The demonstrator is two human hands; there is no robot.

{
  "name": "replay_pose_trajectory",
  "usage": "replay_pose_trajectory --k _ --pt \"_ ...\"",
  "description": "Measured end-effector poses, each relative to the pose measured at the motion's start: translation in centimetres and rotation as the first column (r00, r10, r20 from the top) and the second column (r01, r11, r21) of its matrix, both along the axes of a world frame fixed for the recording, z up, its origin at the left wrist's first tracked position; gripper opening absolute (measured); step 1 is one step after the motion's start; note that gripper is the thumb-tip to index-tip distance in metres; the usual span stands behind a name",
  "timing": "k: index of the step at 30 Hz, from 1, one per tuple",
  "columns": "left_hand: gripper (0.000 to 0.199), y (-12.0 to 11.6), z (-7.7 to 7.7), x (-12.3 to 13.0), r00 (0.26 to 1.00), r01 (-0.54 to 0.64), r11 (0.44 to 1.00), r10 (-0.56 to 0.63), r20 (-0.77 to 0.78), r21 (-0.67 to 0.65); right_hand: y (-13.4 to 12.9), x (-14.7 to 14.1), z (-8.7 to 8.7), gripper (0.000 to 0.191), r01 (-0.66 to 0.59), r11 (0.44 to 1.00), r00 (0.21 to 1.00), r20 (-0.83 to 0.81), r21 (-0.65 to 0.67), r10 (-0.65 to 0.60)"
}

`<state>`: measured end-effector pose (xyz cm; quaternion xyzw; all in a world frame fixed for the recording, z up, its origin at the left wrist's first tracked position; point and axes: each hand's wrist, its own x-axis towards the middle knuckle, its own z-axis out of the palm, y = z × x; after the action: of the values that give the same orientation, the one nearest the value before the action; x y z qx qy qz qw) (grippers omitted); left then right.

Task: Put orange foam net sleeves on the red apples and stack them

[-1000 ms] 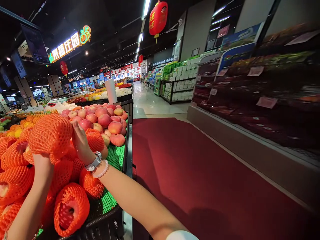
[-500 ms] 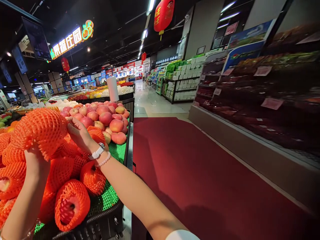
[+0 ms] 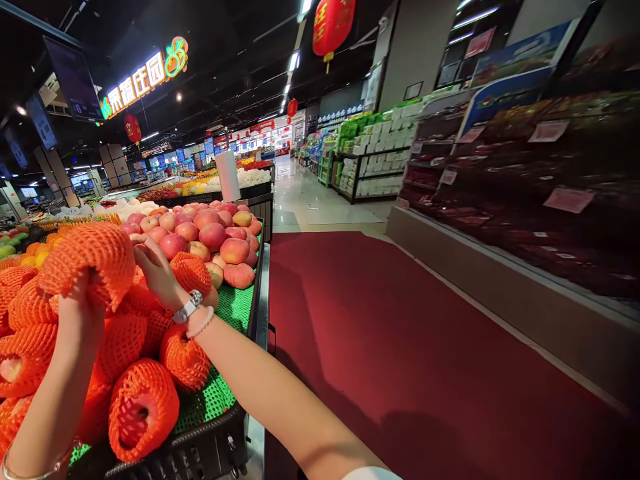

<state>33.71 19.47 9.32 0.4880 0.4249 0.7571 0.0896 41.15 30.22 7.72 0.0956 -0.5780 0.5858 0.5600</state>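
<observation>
And here's your left hand point(image 3: 83, 310), up under the orange foam net point(image 3: 90, 257), holding it raised over the near end of the fruit pile! Its fingers are closed in on the underside, mostly covered by the mesh; whether there's fruit inside is hard to say from this angle. Over to your right hand point(image 3: 157, 270), right at the net's right edge, fingers loosely bent; you can't tell from here whether the tips pinch the mesh or merely meet it. Silver watch point(image 3: 189, 307) and beaded bracelet point(image 3: 201, 323) on that wrist!

Below, a netted apple point(image 3: 144, 410) lies with its open end facing you, near the black crate point(image 3: 210, 427) rim, and another netted apple point(image 3: 186, 357) sits just beyond. Past your right hand, it's bare red apples point(image 3: 213, 237) heaped up, green mesh liner point(image 3: 233, 307) showing beside them. A white roll point(image 3: 228, 176) stands behind the heap, and the red mat point(image 3: 350, 320) stretches away on the right!
</observation>
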Motion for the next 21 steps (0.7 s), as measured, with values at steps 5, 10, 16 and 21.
replay_pose_trajectory --k 5,10,16,21 --pt "0.028 -0.6 2.3 1.9 0.891 0.111 0.987 -0.149 0.428 0.113 -0.8 0.0 0.5 0.041 -0.072 0.997 0.996 0.043 -0.024 0.073" --pt "0.032 -0.8 2.8 2.1 0.881 0.135 0.98 -0.186 0.436 0.145 -1.0 0.6 0.8 0.038 -0.043 0.994 0.971 0.24 0.099 0.018" --pt "0.028 -1.5 2.5 1.5 0.861 0.358 0.929 -0.368 0.351 0.097 -1.4 0.9 0.4 0.024 0.125 0.967 0.971 0.174 0.224 -0.166" --pt "0.03 -2.0 2.5 0.5 0.848 0.389 0.921 -0.366 0.383 0.019 -1.2 2.1 0.9 0.01 0.309 0.812 0.905 0.109 0.495 -0.411"
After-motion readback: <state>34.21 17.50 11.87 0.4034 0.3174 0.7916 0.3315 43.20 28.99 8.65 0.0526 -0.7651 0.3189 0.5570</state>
